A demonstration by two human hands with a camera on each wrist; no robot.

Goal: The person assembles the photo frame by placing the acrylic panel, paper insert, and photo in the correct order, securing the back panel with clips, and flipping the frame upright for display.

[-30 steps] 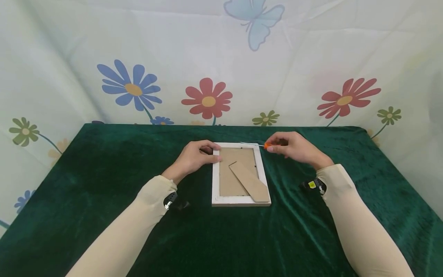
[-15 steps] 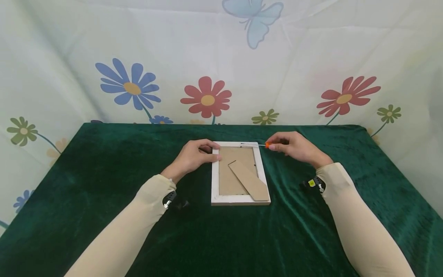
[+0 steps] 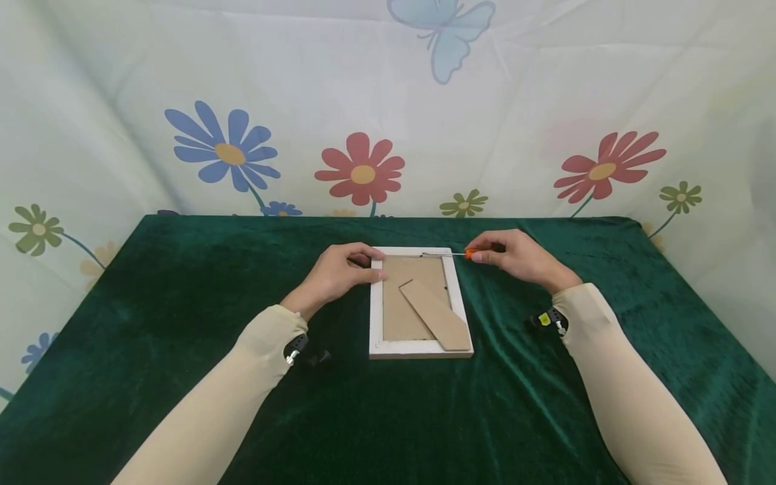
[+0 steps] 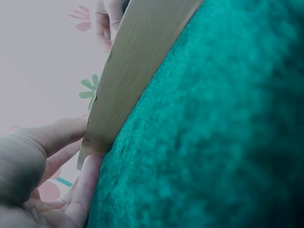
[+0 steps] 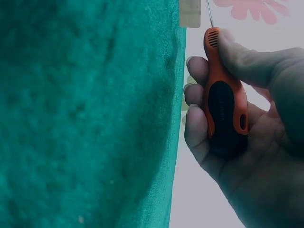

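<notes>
One white picture frame (image 3: pixel 418 303) lies face down at the middle of the green velvet cloth (image 3: pixel 182 283), its single brown cardboard back (image 3: pixel 403 293) showing and one cardboard stand leg (image 3: pixel 435 315) lying slantwise across it toward the near right corner. There is one screwdriver (image 3: pixel 451 254) with an orange and black handle. The left hand (image 3: pixel 339 273) grips the frame's far left corner, thumb along the top and fingers curled against the outer edge. The right hand (image 3: pixel 515 256) has its fingers wrapped round the screwdriver's handle, just right of the frame's far right corner, the thin metal shaft reaching leftward across the frame's far edge.
</notes>
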